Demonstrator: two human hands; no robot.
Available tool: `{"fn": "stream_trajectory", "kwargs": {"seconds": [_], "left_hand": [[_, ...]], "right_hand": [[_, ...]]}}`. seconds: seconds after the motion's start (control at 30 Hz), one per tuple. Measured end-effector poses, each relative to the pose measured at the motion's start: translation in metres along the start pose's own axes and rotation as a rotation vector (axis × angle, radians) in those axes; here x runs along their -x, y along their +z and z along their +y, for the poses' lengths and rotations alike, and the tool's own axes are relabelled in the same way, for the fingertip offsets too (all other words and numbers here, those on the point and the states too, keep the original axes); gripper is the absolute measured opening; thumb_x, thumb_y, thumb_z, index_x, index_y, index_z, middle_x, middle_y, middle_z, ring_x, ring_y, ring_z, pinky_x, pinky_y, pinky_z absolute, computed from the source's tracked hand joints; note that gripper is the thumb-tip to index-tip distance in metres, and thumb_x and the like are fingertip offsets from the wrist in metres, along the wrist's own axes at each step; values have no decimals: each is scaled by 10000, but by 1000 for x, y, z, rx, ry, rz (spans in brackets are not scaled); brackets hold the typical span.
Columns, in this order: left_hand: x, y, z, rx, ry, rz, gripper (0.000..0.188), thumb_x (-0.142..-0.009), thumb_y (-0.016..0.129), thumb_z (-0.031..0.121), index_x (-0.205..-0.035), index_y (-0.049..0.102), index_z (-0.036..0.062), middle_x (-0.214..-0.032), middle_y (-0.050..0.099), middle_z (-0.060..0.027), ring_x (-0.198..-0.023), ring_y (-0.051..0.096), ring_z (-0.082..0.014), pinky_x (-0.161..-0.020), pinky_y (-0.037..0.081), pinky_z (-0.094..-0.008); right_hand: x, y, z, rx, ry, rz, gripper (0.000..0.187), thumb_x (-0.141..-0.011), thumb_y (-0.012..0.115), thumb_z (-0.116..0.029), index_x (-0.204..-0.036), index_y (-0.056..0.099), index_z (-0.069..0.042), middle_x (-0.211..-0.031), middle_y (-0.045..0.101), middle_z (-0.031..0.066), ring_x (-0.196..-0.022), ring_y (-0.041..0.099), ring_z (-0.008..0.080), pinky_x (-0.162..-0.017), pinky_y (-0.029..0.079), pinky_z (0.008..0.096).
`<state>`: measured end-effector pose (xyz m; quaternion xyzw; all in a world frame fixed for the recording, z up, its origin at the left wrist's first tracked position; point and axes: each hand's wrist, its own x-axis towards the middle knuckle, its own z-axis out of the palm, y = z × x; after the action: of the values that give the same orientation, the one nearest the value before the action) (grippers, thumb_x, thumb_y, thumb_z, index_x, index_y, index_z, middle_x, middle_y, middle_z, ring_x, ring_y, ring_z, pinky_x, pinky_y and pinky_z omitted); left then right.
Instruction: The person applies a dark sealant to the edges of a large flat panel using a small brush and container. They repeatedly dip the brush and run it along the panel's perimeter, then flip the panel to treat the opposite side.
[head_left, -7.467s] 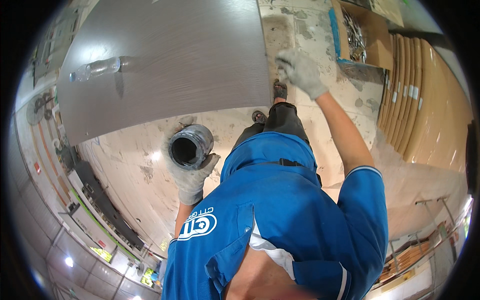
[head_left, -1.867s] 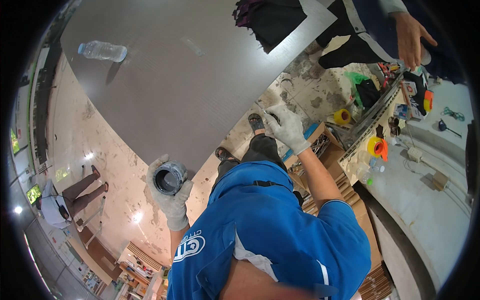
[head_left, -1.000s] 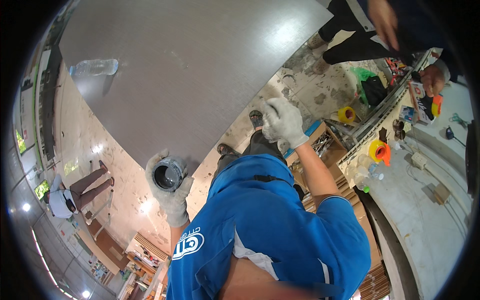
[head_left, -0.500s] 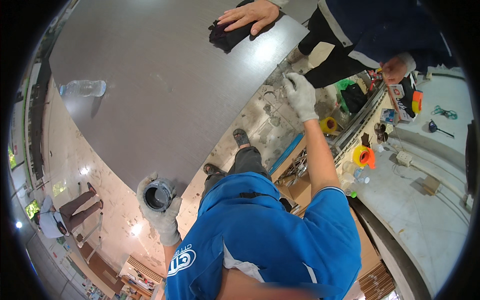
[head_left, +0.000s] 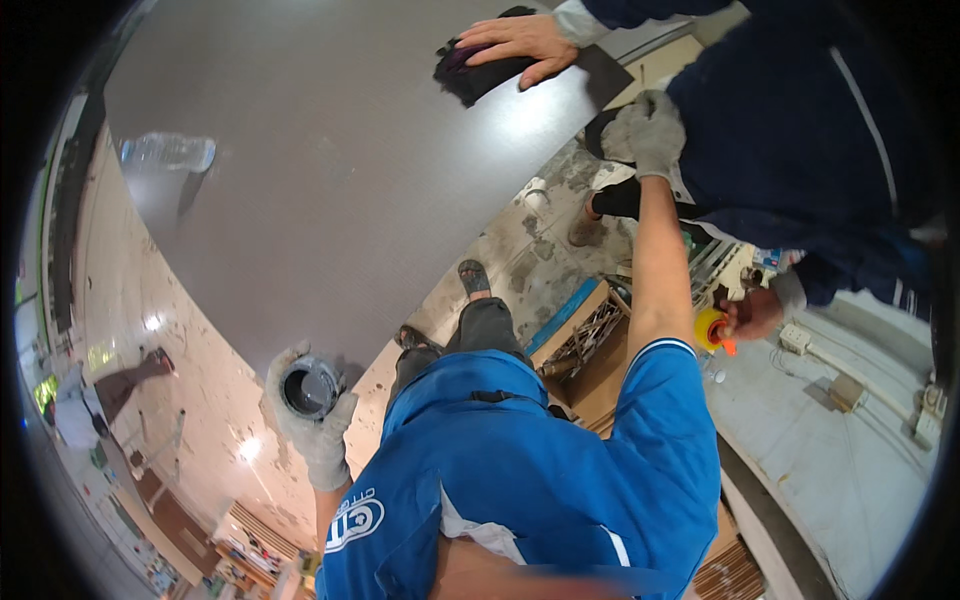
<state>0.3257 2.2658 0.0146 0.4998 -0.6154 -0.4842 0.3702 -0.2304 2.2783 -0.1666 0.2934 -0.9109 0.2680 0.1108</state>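
Observation:
My left hand [head_left: 322, 445], in a pale work glove, is closed around a round open container [head_left: 311, 388] with a dark rim and greyish inside. It holds the container beside the near corner of a large grey-brown panel [head_left: 320, 220]. My right hand [head_left: 655, 138], also gloved, is stretched out past the panel's right edge, against the dark clothing of a co-worker. Its fingers look curled; what they hold, if anything, is hidden. On the panel's far part, the co-worker's hand [head_left: 520, 42] presses a black cloth [head_left: 468, 78]. Their other hand [head_left: 755, 312] touches a yellow-and-orange tape dispenser [head_left: 711, 328].
A clear plastic bottle [head_left: 168, 152] lies on the panel's left side. Below my right arm stands an open cardboard box [head_left: 590, 345] of thin pieces. A pale counter [head_left: 800, 440] with a socket block [head_left: 795, 338] runs along the right. Another person [head_left: 85, 405] is at the far left.
My right hand has moved farther out and to the right. The co-worker has leaned nearer, one hand coming down to the tape dispenser; the cloth appears slightly farther right. My left hand still holds the container.

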Motion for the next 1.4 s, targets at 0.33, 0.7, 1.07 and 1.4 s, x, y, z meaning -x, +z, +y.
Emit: {"fn": "stream_trajectory", "kwargs": {"seconds": [0.33, 0.7, 1.07, 1.4], "left_hand": [[21, -35, -11, -94, -107, 38, 829, -618, 922, 135, -1329, 503, 51, -1303, 570, -96, -1101, 601, -207, -969, 511, -340], [55, -148, -66, 160, 30, 86, 855, -679, 928, 128, -1387, 454, 54, -1345, 542, -112, -1159, 577, -204, -965, 528, -332], [127, -363, -135, 211, -32, 245, 797, -715, 907, 156, -1362, 467, 5, -1177, 606, -93, -1046, 626, -185, -908, 530, -313], [108, -469, -168, 247, -55, 268, 781, -717, 898, 124, -1358, 467, 4, -1162, 598, -88, -1006, 624, -168, -872, 534, -293]], "right_hand": [[74, 19, -109, 42, -759, 30, 132, -910, 681, -297, -980, 656, -189, -775, 632, 69, -704, 641, 304, -617, 518, 458], [379, -51, -315, -481, -953, -650, 94, -863, 681, -141, -906, 600, -121, -806, 593, 78, -738, 612, 281, -647, 497, 409], [477, -25, -491, -445, -843, -460, 125, -912, 655, -200, -1007, 640, -120, -973, 662, 76, -932, 631, 307, -814, 494, 447], [502, -27, -456, -140, -783, -333, 134, -940, 633, -215, -1021, 623, -108, -1084, 652, 80, -1080, 563, 353, -997, 402, 479]]}}
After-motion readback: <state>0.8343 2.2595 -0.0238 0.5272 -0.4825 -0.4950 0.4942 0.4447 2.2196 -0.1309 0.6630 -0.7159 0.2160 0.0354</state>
